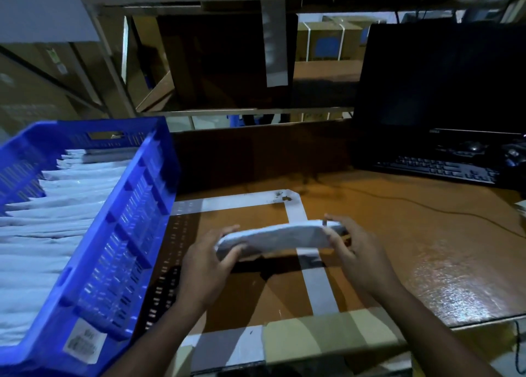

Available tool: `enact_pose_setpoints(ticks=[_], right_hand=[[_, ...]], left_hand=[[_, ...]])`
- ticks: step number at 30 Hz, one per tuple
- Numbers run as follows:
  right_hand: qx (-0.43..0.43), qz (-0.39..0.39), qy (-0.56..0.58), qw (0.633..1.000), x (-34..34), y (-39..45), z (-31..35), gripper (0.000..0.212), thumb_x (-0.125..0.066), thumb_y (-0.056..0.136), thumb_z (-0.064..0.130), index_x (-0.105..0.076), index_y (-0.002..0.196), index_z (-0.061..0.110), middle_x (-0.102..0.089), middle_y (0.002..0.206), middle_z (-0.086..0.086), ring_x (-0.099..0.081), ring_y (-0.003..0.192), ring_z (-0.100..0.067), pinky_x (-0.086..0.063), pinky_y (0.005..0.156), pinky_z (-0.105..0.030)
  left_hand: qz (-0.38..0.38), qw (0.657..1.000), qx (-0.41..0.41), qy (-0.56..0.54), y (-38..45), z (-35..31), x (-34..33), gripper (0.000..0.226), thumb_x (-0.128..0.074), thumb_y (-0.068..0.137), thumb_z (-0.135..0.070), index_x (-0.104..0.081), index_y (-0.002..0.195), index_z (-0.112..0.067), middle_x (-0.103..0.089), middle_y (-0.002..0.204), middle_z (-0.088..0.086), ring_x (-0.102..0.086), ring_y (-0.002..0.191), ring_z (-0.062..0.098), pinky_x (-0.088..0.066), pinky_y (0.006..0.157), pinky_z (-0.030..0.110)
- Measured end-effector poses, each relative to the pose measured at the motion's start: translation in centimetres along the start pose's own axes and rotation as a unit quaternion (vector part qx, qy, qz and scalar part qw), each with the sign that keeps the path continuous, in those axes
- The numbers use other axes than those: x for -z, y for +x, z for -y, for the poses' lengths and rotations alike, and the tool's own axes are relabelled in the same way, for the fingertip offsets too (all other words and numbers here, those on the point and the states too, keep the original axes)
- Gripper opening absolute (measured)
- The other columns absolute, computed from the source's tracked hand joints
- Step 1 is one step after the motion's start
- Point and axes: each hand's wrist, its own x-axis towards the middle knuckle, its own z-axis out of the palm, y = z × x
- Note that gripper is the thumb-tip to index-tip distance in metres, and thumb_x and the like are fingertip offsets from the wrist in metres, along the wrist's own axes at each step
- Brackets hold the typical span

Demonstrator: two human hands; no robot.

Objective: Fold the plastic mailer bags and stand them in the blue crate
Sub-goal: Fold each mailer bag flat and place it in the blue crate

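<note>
Two hands hold one folded mailer bag above the desk, mid-air, w/ its shadow on the wood below.

Head view: left hand pinches the bag's left end, thumb under and fingers curled over the top. Right hand clamps the right end the same way, fingers wrapped round the edge. Bag sags a bit in the middle, so the fold is soft, not creased hard. It is well apart from the blue crate, which sits to the left, tilted in this wide lens. Inside the crate a long row of folded white mailer bags stands on edge, packed from the far wall toward the near end. White tape lines mark a box on the desk under the hands. Black monitor and keyboard sit far right; a cable runs across the desk.

Risks, as I judge them:
- Slick plastic may spring open if either pinch loosens before the bag is wedged in.
- Row looks full; pushing one more in could tip or unfold its neighbours.
- Near crate rim is high; the bag's sagging middle could catch on it during the swing left.
- Dim light and motion blur make the free gap hard to pick out; can't tell where it is.
</note>
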Motion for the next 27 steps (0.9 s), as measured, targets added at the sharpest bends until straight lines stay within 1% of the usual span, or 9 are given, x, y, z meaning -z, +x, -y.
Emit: enact_pose_setpoints(ticks=[2, 4, 8, 11, 14, 16, 18, 22, 27], right_hand=[[-0.031, -0.040, 0.054, 0.997, 0.3, 1.2, 0.1, 0.032, -0.055, 0.097, 0.048, -0.052, 0.127, 0.040, -0.064, 0.090, 0.015, -0.063, 0.078, 0.003, -0.050, 0.052, -0.018], [-0.061, -0.058, 0.061, 0.995, -0.3, 2.2, -0.9, 0.035, -0.060, 0.098, 0.041, -0.051, 0.131, 0.038, -0.063, 0.082, 0.008, -0.062, 0.070, -0.003, -0.046, 0.051, -0.025], [-0.126, 0.022, -0.091, 0.988, -2.4, 2.9, -3.0, 0.040, -0.059, 0.098, 0.042, -0.048, 0.135, 0.033, -0.063, 0.104, 0.009, -0.062, 0.086, -0.008, -0.055, 0.064, -0.034], [-0.065, 0.006, -0.253, 0.965, -3.6, 2.3, -3.3, 0.040, -0.055, 0.098, 0.042, -0.050, 0.135, 0.028, -0.058, 0.126, 0.005, -0.052, 0.113, -0.013, -0.048, 0.092, -0.033], [0.022, 0.023, -0.268, 0.963, -5.1, 1.8, -1.5, 0.051, -0.049, 0.101, 0.046, -0.040, 0.148, 0.030, -0.042, 0.153, 0.007, -0.038, 0.139, -0.014, -0.028, 0.115, -0.031], [0.077, 0.103, -0.263, 0.956, -6.8, 2.0, -0.7, 0.060, -0.038, 0.103, 0.054, -0.025, 0.157, 0.033, -0.017, 0.165, 0.009, -0.016, 0.152, -0.014, -0.006, 0.120, -0.032], [0.123, 0.160, -0.294, 0.934, -8.5, 1.7, -0.9, 0.061, -0.020, 0.104, 0.058, -0.024, 0.158, 0.030, -0.009, 0.166, 0.006, -0.013, 0.154, -0.017, 0.002, 0.124, -0.037], [0.115, 0.171, -0.353, 0.913, -10.1, 0.0, -2.4, 0.063, -0.011, 0.106, 0.055, -0.041, 0.152, 0.025, -0.035, 0.160, -0.004, -0.034, 0.147, -0.021, -0.016, 0.115, -0.051], [0.105, 0.174, -0.358, 0.911, -9.9, 0.3, -2.4, 0.061, -0.016, 0.105, 0.056, -0.044, 0.150, 0.026, -0.038, 0.159, -0.002, -0.036, 0.146, -0.020, -0.016, 0.114, -0.049]], left_hand=[[-0.026, 0.998, 0.038, -0.047, 0.6, -0.8, 0.2, 0.051, -0.076, 0.082, -0.048, -0.063, 0.129, -0.032, -0.070, 0.113, -0.012, -0.067, 0.100, 0.002, -0.058, 0.077, 0.025], [-0.014, 0.997, 0.062, -0.036, 0.9, -0.6, -0.4, 0.068, -0.075, 0.080, -0.053, -0.053, 0.140, -0.029, -0.063, 0.133, -0.007, -0.061, 0.118, 0.009, -0.053, 0.091, 0.028], [0.059, 0.988, 0.102, 0.098, 0.6, 0.8, -2.2, 0.094, -0.071, 0.079, -0.066, -0.029, 0.155, -0.029, -0.042, 0.155, -0.003, -0.052, 0.131, 0.021, -0.052, 0.097, 0.037], [0.031, 0.978, 0.019, 0.204, 0.0, 1.1, -2.7, 0.087, -0.070, 0.086, -0.058, -0.029, 0.155, -0.026, -0.036, 0.157, -0.004, -0.044, 0.139, 0.020, -0.051, 0.103, 0.035], [0.074, 0.973, -0.027, 0.217, -0.6, 0.0, -3.7, 0.070, -0.055, 0.098, -0.053, -0.028, 0.158, -0.030, -0.031, 0.163, -0.010, -0.033, 0.148, 0.013, -0.034, 0.118, 0.034], [0.145, 0.967, -0.041, 0.206, -0.8, 0.0, -5.1, 0.067, -0.033, 0.102, -0.060, -0.021, 0.160, -0.030, -0.018, 0.167, -0.012, -0.021, 0.153, 0.010, -0.024, 0.124, 0.035], [0.196, 0.950, -0.068, 0.232, -1.3, 0.9, -6.3, 0.079, 0.001, 0.098, -0.068, -0.015, 0.162, -0.025, -0.005, 0.166, -0.011, -0.009, 0.156, 0.010, -0.009, 0.127, 0.035], [0.217, 0.928, -0.104, 0.283, -2.2, 2.1, -7.1, 0.075, -0.001, 0.103, -0.057, -0.029, 0.159, -0.015, -0.024, 0.166, 0.001, -0.019, 0.154, 0.014, -0.015, 0.124, 0.039], [0.227, 0.928, -0.102, 0.277, -1.8, 2.0, -7.0, 0.083, 0.013, 0.097, -0.062, -0.015, 0.162, -0.019, -0.010, 0.169, -0.004, -0.003, 0.156, 0.010, -0.010, 0.127, 0.040]])
